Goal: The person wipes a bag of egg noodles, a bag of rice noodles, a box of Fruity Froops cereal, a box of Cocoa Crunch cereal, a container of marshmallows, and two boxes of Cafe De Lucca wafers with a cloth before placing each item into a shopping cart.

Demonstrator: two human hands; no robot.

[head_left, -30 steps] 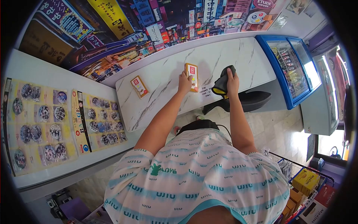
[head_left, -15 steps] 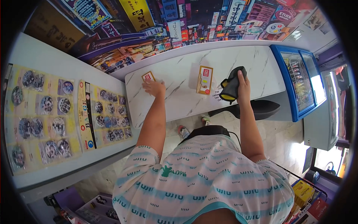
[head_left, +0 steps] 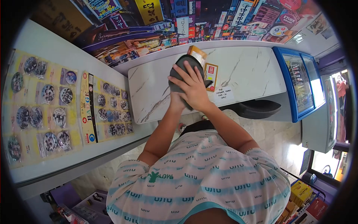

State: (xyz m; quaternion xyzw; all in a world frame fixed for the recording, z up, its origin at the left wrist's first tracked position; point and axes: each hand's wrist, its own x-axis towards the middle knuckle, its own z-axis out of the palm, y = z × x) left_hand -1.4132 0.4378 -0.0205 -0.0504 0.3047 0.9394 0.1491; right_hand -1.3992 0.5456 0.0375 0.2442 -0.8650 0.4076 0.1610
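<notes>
My right hand (head_left: 192,84) lies over a dark grey cloth-like item (head_left: 177,76), its fingers bent across the top and somewhat apart. Under the item's lower edge is my left hand (head_left: 178,100), wrist and palm side showing, fingers hidden. A small brown-edged card or box (head_left: 198,54) sticks up tilted beyond the item; what supports it cannot be seen. Just right of my right hand, a framed card with a red label (head_left: 211,71) rests on the white marbled counter (head_left: 246,71), partly covered by the dark item.
A handwritten note (head_left: 223,94) is on the counter's front edge, above a black curved seat (head_left: 259,109). To the right stands a blue-framed glass-top freezer (head_left: 295,82). Sheets of round badges (head_left: 48,93) cover the left counter. A printed street mural backs the counter.
My right hand has moved left with the dark item and now meets my left hand, which has moved right. The small card has left its place on the left of the counter and is now raised.
</notes>
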